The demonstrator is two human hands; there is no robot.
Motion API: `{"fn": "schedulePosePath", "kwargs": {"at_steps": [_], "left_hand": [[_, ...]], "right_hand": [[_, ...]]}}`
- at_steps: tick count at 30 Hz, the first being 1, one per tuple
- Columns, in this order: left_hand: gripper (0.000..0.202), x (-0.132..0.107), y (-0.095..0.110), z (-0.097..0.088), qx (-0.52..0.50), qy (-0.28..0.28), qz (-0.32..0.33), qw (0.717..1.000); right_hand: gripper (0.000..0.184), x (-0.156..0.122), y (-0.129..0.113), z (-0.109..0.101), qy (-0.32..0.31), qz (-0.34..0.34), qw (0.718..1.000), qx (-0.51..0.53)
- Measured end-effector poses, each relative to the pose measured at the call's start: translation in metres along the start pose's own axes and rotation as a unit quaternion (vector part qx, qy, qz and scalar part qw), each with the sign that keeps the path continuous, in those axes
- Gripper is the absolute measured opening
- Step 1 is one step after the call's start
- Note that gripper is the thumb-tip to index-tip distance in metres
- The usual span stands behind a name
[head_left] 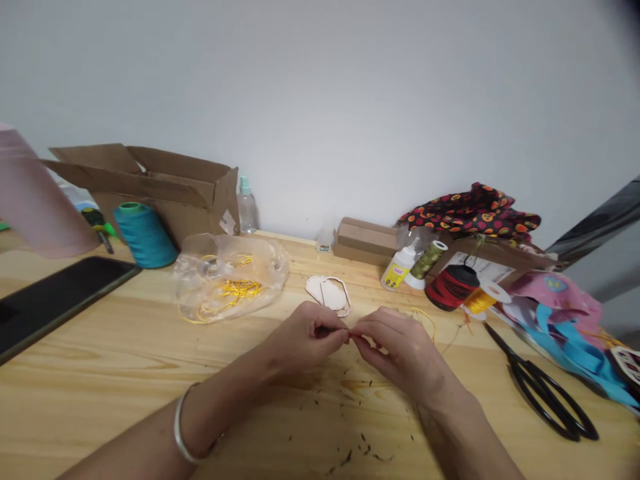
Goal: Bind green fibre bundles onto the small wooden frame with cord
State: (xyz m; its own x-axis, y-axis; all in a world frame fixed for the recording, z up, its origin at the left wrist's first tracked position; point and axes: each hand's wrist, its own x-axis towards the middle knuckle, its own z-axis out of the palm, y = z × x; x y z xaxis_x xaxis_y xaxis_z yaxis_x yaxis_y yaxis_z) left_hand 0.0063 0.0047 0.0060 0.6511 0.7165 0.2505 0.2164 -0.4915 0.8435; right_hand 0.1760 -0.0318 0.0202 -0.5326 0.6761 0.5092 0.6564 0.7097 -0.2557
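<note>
Across the pine workbench (150,353), black-handled scissors (543,390) lie off to the right and thin wooden cutouts (329,295) sit just beyond the hands. The left hand (305,339) and right hand (405,352) meet mid-bench, their fingertips pinched on a short reddish thread (354,335), held just above the wood and partly hidden. A hard tug could snap it, or a loosened pinch could drop it among the dark thread clippings (363,445) below
</note>
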Motion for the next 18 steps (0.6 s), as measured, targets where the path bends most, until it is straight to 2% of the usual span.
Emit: {"fn": "schedulePosePath", "kwargs": {"at_steps": [6,8,13,18], "left_hand": [[0.026,-0.0008,0.0005,-0.0001,-0.005,-0.001,0.001,1.0],[0.025,-0.0007,0.0016,0.0,-0.008,0.005,-0.002,1.0],[0.024,-0.0014,0.0013,0.0003,-0.029,0.008,0.0,1.0],[0.024,-0.0018,-0.0023,-0.0002,-0.052,0.032,-0.012,0.998]], "right_hand": [[0.008,-0.0006,0.0009,0.0043,0.041,0.131,0.99,0.033],[0.007,-0.0005,0.002,0.0056,0.059,0.157,0.984,0.061],[0.008,0.0,0.0026,0.0063,0.068,0.159,0.976,0.13],[0.006,-0.0001,0.0026,0.007,0.099,0.141,0.976,0.13]]}}
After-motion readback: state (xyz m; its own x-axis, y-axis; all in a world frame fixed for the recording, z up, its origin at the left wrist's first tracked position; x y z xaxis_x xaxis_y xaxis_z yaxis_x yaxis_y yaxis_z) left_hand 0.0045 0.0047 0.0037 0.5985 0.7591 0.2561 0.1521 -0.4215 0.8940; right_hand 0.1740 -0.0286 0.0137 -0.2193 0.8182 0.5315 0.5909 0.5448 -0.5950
